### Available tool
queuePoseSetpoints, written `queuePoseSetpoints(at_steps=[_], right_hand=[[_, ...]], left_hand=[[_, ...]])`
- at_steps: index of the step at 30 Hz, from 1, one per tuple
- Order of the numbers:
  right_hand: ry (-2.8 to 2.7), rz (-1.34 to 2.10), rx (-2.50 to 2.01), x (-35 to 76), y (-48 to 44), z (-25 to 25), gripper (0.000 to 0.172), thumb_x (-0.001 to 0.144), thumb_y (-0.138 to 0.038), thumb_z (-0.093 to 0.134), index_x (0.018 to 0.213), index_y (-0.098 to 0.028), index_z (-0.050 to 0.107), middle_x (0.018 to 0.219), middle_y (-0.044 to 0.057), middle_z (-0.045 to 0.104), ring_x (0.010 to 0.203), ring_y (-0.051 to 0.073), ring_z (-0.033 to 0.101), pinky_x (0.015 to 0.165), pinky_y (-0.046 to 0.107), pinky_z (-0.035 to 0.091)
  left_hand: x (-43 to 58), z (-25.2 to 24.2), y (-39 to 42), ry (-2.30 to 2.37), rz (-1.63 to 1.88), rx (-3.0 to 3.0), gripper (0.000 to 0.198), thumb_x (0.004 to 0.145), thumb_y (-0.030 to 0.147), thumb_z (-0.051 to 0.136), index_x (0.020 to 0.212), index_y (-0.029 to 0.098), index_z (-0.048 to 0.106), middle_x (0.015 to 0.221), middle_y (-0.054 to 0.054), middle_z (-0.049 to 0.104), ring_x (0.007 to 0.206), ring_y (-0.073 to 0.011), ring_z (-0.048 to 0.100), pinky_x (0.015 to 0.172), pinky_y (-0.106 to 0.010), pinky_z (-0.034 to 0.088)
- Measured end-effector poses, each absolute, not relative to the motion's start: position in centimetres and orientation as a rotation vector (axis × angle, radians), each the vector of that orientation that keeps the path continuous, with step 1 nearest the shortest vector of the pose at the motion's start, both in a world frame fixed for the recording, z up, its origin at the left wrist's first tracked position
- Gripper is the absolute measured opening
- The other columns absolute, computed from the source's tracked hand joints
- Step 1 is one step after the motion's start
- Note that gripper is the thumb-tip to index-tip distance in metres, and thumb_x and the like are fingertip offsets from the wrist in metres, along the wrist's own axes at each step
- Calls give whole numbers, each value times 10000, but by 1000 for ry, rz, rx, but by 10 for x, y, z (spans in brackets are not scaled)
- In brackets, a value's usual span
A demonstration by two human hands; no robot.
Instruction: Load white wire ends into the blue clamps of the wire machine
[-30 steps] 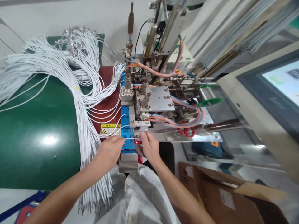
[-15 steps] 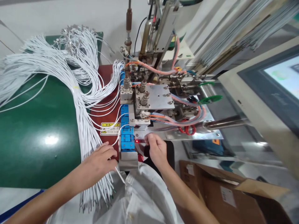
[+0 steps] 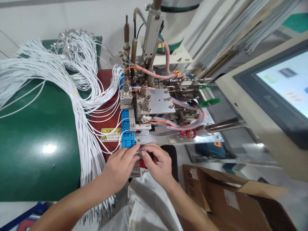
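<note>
My left hand (image 3: pixel 121 166) is closed over the near end of the row of blue cable holders (image 3: pixel 128 134), its fingers pinched on a white cable (image 3: pixel 109 152) whose end is hidden under them. Touching its fingertips, my right hand (image 3: pixel 157 162) is closed too, thumb against curled fingers; whatever it pinches is too small and covered to make out. Other white cables curve from the big bundle (image 3: pixel 78 112) on the left into the blue holders, which run under the machine's metal clamps (image 3: pixel 144 125).
Right of the holders stands the machine with a metal plate (image 3: pixel 158 101), orange and clear hoses and a spool of wire (image 3: pixel 208 96). A screen (image 3: pixel 284 83) juts in at the right. An open cardboard box (image 3: pixel 214 195) sits below it. The green table (image 3: pixel 36 144) is at left.
My left hand has moved right and up with the white cable, from beside the bundle to the blue holders. My right hand has come slightly left and down, so the fingertips meet.
</note>
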State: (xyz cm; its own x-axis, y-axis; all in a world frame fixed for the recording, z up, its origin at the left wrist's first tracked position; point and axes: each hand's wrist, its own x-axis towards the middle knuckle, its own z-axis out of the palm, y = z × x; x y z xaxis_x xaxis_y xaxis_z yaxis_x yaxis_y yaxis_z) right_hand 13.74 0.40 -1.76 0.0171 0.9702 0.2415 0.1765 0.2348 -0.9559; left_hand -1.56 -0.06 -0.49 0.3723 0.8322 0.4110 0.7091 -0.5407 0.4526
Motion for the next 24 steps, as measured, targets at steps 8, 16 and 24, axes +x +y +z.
queuePoseSetpoints(at_steps=[8,16,24], right_hand=[[-1294,1024,-1174,136,2,-25,96,785,-203,576,823,-202,664,783,53,626,728,168,600,629,289,488],[-1295,1060,-1166,133,5,-23,84,786,-204,578,734,-197,643,712,33,604,652,144,567,595,275,465],[-1129,1037,-1199,117,2,-22,106,772,-175,575,672,-188,610,672,11,579,631,132,563,595,263,468]], left_hand=[[-14,2,2,1447,832,1775,143,835,215,544,838,181,683,751,-11,707,646,-114,641,637,-200,514],[-15,-1,1,1397,690,1507,208,854,275,488,834,173,669,627,9,634,575,-107,575,587,-198,460],[-9,-2,-3,1424,809,1446,192,866,263,461,811,169,620,651,21,627,573,-90,553,559,-170,430]])
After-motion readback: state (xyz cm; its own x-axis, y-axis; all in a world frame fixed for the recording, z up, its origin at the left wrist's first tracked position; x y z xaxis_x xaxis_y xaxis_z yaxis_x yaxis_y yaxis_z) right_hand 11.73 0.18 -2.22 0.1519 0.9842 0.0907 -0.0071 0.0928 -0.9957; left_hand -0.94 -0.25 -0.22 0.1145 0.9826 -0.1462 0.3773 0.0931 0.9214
